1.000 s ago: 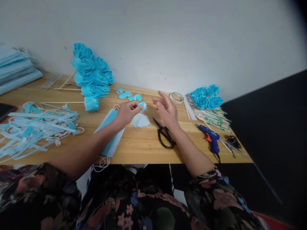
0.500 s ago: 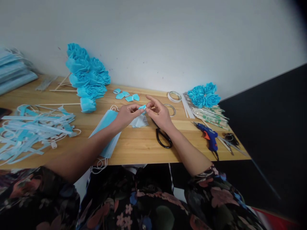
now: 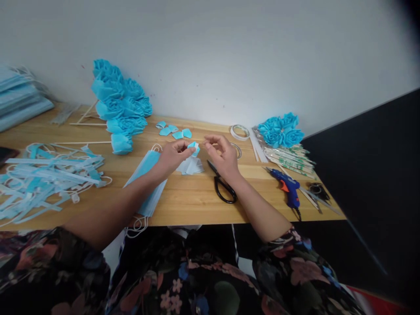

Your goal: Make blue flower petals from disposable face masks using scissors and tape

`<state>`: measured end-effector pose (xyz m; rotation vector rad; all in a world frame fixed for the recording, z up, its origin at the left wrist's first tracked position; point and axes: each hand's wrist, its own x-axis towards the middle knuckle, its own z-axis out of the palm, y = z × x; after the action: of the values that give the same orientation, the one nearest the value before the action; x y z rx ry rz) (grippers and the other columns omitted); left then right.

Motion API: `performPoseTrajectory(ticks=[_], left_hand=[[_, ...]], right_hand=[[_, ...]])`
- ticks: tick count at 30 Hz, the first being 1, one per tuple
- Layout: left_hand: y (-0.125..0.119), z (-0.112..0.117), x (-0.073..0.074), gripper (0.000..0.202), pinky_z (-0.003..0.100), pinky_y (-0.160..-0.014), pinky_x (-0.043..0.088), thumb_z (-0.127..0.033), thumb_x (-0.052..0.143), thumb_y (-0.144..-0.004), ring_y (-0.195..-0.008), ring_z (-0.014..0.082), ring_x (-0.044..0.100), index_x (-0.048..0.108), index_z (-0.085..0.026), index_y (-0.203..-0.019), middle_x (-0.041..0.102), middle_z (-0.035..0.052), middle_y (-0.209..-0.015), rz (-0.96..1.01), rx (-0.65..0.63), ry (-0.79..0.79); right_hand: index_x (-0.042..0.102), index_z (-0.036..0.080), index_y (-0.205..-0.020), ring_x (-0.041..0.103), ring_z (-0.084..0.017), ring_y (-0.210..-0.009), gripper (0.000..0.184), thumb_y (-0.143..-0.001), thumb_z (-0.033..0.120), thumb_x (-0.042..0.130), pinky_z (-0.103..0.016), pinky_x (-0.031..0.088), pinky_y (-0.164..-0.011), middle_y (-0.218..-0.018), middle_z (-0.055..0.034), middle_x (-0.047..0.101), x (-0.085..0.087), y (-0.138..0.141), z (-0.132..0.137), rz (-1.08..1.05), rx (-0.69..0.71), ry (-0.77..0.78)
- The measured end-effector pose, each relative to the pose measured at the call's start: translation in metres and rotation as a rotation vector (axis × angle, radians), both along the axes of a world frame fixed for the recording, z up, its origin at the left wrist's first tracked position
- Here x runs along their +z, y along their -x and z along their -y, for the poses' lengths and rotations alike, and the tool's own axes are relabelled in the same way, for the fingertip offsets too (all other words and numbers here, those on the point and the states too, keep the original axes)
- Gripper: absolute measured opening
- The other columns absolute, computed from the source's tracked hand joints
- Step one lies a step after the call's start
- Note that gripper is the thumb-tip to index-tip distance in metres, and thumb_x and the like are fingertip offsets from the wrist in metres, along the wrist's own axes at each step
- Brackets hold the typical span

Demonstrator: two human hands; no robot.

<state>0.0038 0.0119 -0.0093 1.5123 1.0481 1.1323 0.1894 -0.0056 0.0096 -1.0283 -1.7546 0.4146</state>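
Between the thumb and fingers of my left hand (image 3: 173, 156) is a small curled petal (image 3: 194, 148) of light-blue mask fabric with a white edge. My right hand (image 3: 225, 156) hovers just to its right, clear of the petal, with fingers bent and a little apart; I see nothing held in it. Under the hands lies a small stack of white fabric pieces (image 3: 190, 166). Black-handled scissors (image 3: 225, 190) rest below my right hand, partly covered by it. Several cut blue petals (image 3: 172, 130) lie behind my left hand.
A blue face mask (image 3: 149, 183) lies under my left forearm, beside a heap of cut strips and ear loops (image 3: 49, 175). Blue fabric roses (image 3: 121, 103) stand back left, more roses (image 3: 280, 130) back right. Tape rolls (image 3: 239, 132) and a glue gun (image 3: 287, 186) are on the right.
My right hand has come away from the petal and moved slightly right, its fingers lifting off. The petal stays in my left hand and now shows more of its white side.
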Motion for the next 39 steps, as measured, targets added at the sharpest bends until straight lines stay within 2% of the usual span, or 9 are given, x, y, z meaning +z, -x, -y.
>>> performPoseTrajectory(ticks=[3,7,13,18,21,25,29,33,39], left_hand=[[0.001,-0.001,0.000,0.029,0.025,-0.056,0.038,-0.044,0.070,-0.077,-0.057,0.0102,0.046,0.061,-0.018,-0.068,0.054,-0.0024,-0.061,0.014,0.014,-0.003],[0.000,-0.002,-0.001,0.029,0.025,-0.055,0.037,-0.044,0.072,-0.076,-0.057,0.0102,0.046,0.061,-0.018,-0.069,0.055,-0.0020,-0.062,0.014,0.002,-0.021],[-0.001,0.000,0.000,0.029,0.025,-0.054,0.034,-0.044,0.071,-0.075,-0.057,0.0101,0.044,0.061,-0.018,-0.069,0.054,-0.0021,-0.062,0.023,-0.006,-0.018],[-0.001,0.001,0.002,0.025,0.026,-0.054,0.033,-0.042,0.071,-0.077,-0.057,0.0104,0.043,0.064,-0.019,-0.071,0.054,-0.0020,-0.062,0.034,-0.033,-0.034],[-0.001,0.002,0.002,0.023,0.025,-0.054,0.034,-0.040,0.072,-0.078,-0.058,0.0105,0.043,0.066,-0.019,-0.072,0.055,-0.0017,-0.063,0.029,-0.044,-0.038],[-0.001,0.001,-0.001,0.024,0.025,-0.055,0.037,-0.040,0.072,-0.079,-0.059,0.0107,0.045,0.066,-0.018,-0.073,0.058,-0.0007,-0.066,0.017,-0.061,-0.021],[-0.002,0.001,-0.001,0.024,0.025,-0.055,0.039,-0.040,0.072,-0.078,-0.058,0.0105,0.047,0.066,-0.018,-0.073,0.058,-0.0012,-0.065,0.011,-0.084,0.005],[-0.002,0.002,0.005,0.023,0.024,-0.059,0.044,-0.041,0.068,-0.080,-0.060,0.0109,0.052,0.068,-0.018,-0.076,0.062,-0.0001,-0.067,0.031,-0.101,0.031],[-0.001,0.002,0.006,0.014,0.024,-0.061,0.044,-0.032,0.070,-0.076,-0.062,0.0106,0.053,0.068,-0.018,-0.079,0.065,0.0005,-0.072,0.030,-0.069,0.059]], right_hand=[[0.072,0.025,-0.093,0.066,-0.020,-0.091,0.013,-0.095,0.030,0.060,-0.037,0.054,-0.083,-0.094,-0.0042,0.074,0.002,0.000,0.001,0.139,-0.031,-0.161],[0.075,0.026,-0.094,0.066,-0.021,-0.091,0.015,-0.096,0.029,0.061,-0.038,0.052,-0.086,-0.091,-0.0040,0.075,0.001,0.000,0.000,0.204,-0.012,-0.227],[0.077,0.030,-0.097,0.066,-0.023,-0.093,0.015,-0.095,0.033,0.062,-0.042,0.052,-0.089,-0.095,-0.0042,0.075,0.001,0.001,0.001,0.198,-0.029,-0.087],[0.076,0.028,-0.094,0.066,-0.023,-0.094,0.013,-0.093,0.033,0.064,-0.043,0.052,-0.091,-0.097,-0.0047,0.075,0.001,0.002,0.002,0.136,-0.008,-0.011],[0.074,0.027,-0.099,0.066,-0.021,-0.091,0.014,-0.090,0.033,0.066,-0.039,0.053,-0.086,-0.096,-0.0042,0.075,0.001,0.003,0.002,0.042,0.003,0.080],[0.069,0.024,-0.110,0.066,-0.018,-0.086,0.026,-0.086,0.034,0.067,-0.033,0.054,-0.077,-0.095,-0.0032,0.073,0.000,0.006,0.002,-0.103,0.065,0.201],[0.067,0.023,-0.113,0.064,-0.015,-0.080,0.031,-0.084,0.033,0.065,-0.031,0.053,-0.075,-0.087,-0.0010,0.070,-0.002,0.006,-0.002,-0.135,0.108,0.250],[0.063,0.023,-0.117,0.062,-0.015,-0.082,0.035,-0.084,0.036,0.063,-0.031,0.052,-0.074,-0.089,-0.0012,0.067,-0.004,0.002,-0.007,-0.194,0.076,0.288],[0.062,0.024,-0.117,0.061,-0.015,-0.081,0.037,-0.085,0.041,0.065,-0.030,0.054,-0.075,-0.087,-0.0005,0.064,-0.005,-0.002,-0.010,-0.282,0.083,0.336]])
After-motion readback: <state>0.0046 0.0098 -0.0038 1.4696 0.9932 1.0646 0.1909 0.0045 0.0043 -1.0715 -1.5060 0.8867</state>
